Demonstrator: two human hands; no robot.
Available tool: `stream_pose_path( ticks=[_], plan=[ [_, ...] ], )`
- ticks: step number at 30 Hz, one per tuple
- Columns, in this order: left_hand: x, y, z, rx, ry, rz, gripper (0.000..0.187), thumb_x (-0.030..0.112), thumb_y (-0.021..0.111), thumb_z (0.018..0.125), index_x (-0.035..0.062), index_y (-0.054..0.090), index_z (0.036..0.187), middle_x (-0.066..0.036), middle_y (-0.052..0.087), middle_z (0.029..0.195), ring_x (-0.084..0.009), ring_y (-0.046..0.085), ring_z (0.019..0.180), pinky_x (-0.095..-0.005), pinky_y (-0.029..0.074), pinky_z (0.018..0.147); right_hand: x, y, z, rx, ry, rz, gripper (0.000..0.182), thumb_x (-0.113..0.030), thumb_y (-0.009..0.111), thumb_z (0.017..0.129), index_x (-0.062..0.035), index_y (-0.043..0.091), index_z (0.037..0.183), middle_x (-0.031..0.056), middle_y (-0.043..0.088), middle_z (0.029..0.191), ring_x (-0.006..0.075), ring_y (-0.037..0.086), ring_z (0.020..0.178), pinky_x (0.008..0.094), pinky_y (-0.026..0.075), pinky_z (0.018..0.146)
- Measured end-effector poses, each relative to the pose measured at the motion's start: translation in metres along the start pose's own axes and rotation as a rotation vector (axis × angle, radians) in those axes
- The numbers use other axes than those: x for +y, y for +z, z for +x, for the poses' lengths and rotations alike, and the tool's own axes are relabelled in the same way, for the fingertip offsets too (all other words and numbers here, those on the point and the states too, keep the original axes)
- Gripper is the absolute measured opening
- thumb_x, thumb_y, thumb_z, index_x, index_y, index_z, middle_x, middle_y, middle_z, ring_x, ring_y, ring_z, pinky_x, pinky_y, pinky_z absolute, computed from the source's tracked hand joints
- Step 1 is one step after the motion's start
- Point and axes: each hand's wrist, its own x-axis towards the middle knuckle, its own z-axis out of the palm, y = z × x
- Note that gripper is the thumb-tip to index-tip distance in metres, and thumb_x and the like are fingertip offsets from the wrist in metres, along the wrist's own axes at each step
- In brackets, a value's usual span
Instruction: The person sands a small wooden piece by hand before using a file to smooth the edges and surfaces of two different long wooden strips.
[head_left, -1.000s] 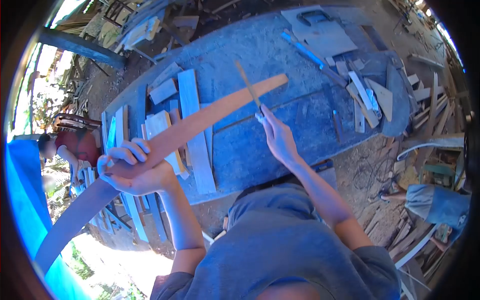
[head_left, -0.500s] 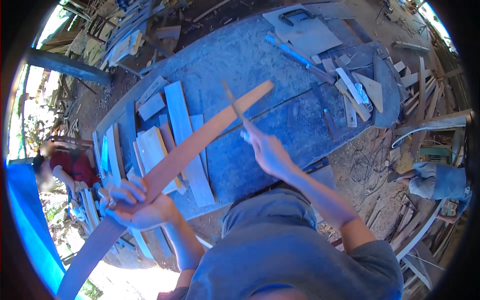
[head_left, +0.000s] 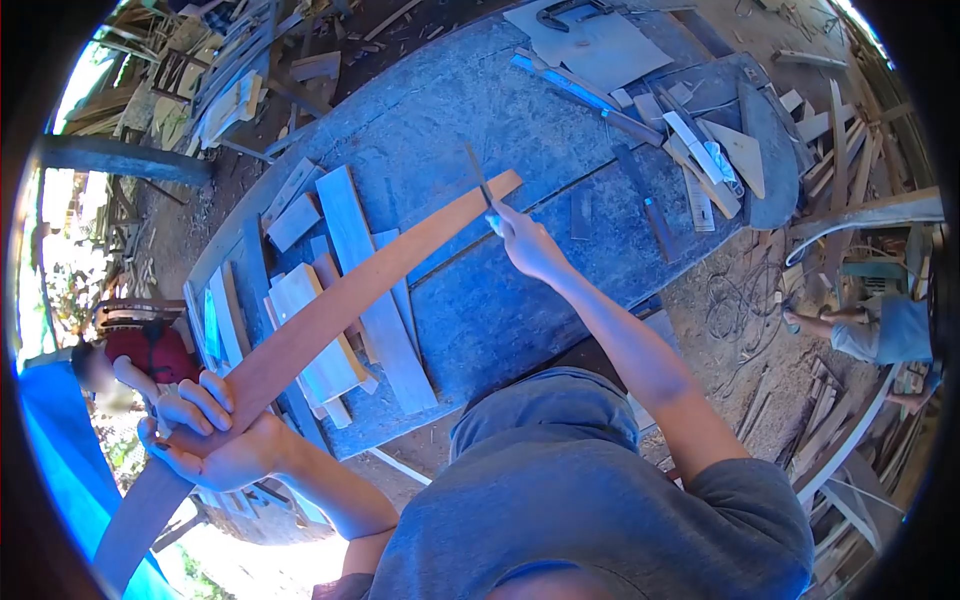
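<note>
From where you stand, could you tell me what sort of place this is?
It looks like an open-air woodworking shop: a dusty blue workbench strewn with pale cut wooden planks, timber offcuts on the dirt floor, and a long curved reddish-brown board being worked by hand.

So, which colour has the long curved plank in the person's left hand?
Reddish brown, seen in the head view: the curved plank, gripped by the left hand.

Left hand (head_left: pixel 205 435) clenched in a grip; right hand (head_left: pixel 527 245) outstretched, fingers pinched.
</note>
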Motion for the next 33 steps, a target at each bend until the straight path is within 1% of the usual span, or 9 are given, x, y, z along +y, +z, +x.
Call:
stream_pose_path(
  ticks=[7,8,10,18,20,27,30,32,33],
  plan=[
    [-0.010,-0.003,0.016,0.086,0.004,0.038,0.019,0.025,0.045,0.094,0.0121,0.054,0.106,-0.006,0.044,0.073,-0.0107,0.028,0.046,-0.0268,0.028,0.043,0.056,0.056,0.009,0.348,-0.523,0.020,0.046,-0.015,0.037,0.105,-0.0063,0.040,0.150,0.0288,0.068,0.108,0.0416,0.069,0.095,0.0548,0.052,0.079],
    [-0.010,-0.006,0.016,0.012,-0.009,-0.004,0.021,0.025,0.045,0.094,0.0116,0.054,0.108,-0.006,0.044,0.073,-0.0109,0.028,0.046,-0.0271,0.027,0.043,0.050,0.037,0.022,0.347,-0.517,0.020,0.046,-0.015,0.037,0.105,-0.0063,0.040,0.150,0.0288,0.068,0.108,0.0416,0.069,0.095,0.0548,0.052,0.079],
    [-0.004,0.001,0.008,0.030,0.003,0.037,0.023,0.025,0.045,0.094,0.0110,0.053,0.110,-0.007,0.043,0.073,-0.0111,0.029,0.046,-0.0272,0.027,0.043,0.026,-0.006,0.040,0.043,0.123,0.153,0.047,-0.013,0.032,0.106,-0.0074,0.037,0.153,0.0273,0.057,0.136,0.0386,0.057,0.124,0.0483,0.046,0.099],
    [-0.007,0.004,0.018,0.038,-0.023,0.052,0.030,0.029,0.041,0.096,0.0101,0.052,0.116,-0.011,0.050,0.076,-0.0132,0.033,0.047,-0.0264,0.030,0.042,0.071,0.030,0.048,0.187,-0.244,0.213,0.048,-0.014,0.034,0.107,-0.0064,0.035,0.154,0.0249,0.056,0.139,0.0362,0.055,0.128,0.0416,0.043,0.106],
    [-0.006,0.002,0.019,-0.002,-0.022,0.129,0.032,0.031,0.039,0.097,0.0103,0.053,0.117,-0.013,0.054,0.079,-0.0138,0.034,0.047,-0.0264,0.031,0.042,0.034,-0.011,0.041,-0.044,0.127,0.176,0.048,-0.015,0.033,0.107,-0.0041,0.034,0.153,0.0231,0.051,0.145,0.0345,0.050,0.134,0.0392,0.040,0.110],
    [-0.010,0.009,0.025,0.037,-0.006,0.097,0.032,0.031,0.041,0.097,0.0096,0.054,0.116,-0.010,0.049,0.073,-0.0135,0.034,0.046,-0.0256,0.031,0.043,0.075,0.033,0.036,0.172,-0.304,0.109,0.048,-0.018,0.033,0.107,-0.0032,0.034,0.153,0.0252,0.048,0.146,0.0334,0.048,0.136,0.0420,0.039,0.110],
    [-0.011,0.011,0.025,-0.004,-0.016,0.061,0.032,0.031,0.040,0.097,0.0087,0.054,0.116,-0.007,0.043,0.068,-0.0132,0.033,0.047,-0.0251,0.030,0.044,0.052,-0.013,0.059,0.006,0.167,0.280,0.049,-0.017,0.035,0.107,-0.0066,0.034,0.154,0.0259,0.047,0.148,0.0332,0.045,0.139,0.0430,0.038,0.111],
    [-0.010,0.018,0.028,0.007,-0.040,0.083,0.030,0.031,0.041,0.097,0.0095,0.055,0.113,-0.005,0.039,0.068,-0.0123,0.031,0.048,-0.0249,0.028,0.045,0.056,0.010,0.054,0.050,0.151,0.142,0.048,-0.016,0.035,0.107,-0.0097,0.034,0.155,0.0258,0.058,0.135,0.0324,0.062,0.119,0.0410,0.048,0.097],
    [-0.012,0.020,0.027,0.012,-0.038,0.086,0.030,0.031,0.041,0.097,0.0095,0.055,0.113,-0.005,0.039,0.068,-0.0123,0.031,0.048,-0.0249,0.028,0.045,0.077,0.041,0.052,0.294,-0.208,0.041,0.048,-0.018,0.035,0.107,-0.0103,0.034,0.155,0.0237,0.064,0.120,0.0281,0.064,0.096,0.0396,0.050,0.082]
  ],
)
